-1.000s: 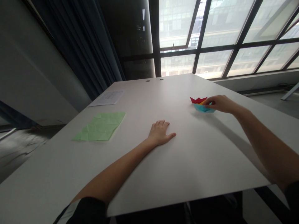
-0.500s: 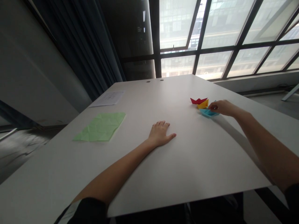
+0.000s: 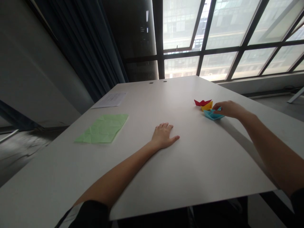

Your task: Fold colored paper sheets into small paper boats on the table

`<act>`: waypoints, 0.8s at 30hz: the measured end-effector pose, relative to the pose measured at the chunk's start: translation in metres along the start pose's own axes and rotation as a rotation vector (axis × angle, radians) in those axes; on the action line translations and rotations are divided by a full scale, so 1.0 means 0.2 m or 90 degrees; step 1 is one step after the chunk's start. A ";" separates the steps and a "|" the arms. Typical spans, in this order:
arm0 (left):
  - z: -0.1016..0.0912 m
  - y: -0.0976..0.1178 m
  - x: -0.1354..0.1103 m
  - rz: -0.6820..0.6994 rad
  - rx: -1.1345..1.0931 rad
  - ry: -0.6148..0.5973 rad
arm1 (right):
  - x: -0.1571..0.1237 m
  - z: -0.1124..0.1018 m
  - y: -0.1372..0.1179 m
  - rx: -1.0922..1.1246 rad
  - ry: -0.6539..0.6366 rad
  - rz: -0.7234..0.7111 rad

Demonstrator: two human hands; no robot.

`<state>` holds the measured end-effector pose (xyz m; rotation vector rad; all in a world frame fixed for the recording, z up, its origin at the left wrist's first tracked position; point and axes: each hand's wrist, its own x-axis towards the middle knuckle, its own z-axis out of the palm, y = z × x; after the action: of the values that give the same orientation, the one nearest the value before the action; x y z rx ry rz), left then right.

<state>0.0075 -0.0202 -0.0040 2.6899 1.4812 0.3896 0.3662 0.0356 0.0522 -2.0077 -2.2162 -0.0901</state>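
Note:
My left hand (image 3: 163, 136) lies flat on the white table (image 3: 180, 177), palm down, fingers spread, holding nothing. At the right, my right hand (image 3: 229, 109) reaches over a light blue paper boat (image 3: 213, 115), its thumb and fingers closed at the boat's upper part. The fingers hide some of the boat's far side. Right behind it sits a yellow paper boat (image 3: 207, 106), and beyond that a red paper boat (image 3: 202, 103). The three boats stand close together in a slanting row; whether they touch I cannot tell.
A creased green paper sheet (image 3: 103, 129) lies left of my left hand. Farther back is a white printed sheet (image 3: 109, 100) near the table's left edge. Dark blue curtains (image 3: 87, 47) and windows (image 3: 181, 66) stand beyond the table.
My right thumb and fingers have shifted slightly at the blue boat, and more of its rim shows. The left hand has stayed in place.

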 end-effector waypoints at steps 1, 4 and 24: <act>0.00 0.00 0.00 0.002 0.001 0.001 | 0.00 -0.01 -0.04 -0.020 0.027 0.008; 0.00 0.00 0.00 0.008 0.005 0.004 | -0.02 -0.01 -0.21 -0.023 0.102 -0.064; -0.10 -0.09 0.00 0.090 -0.016 -0.114 | -0.20 0.29 -0.72 0.149 -0.074 -0.366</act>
<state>-0.0125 -0.0124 0.0131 2.7349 1.2364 0.1651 0.2234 -0.0098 -0.0040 -1.2452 -2.6617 0.2175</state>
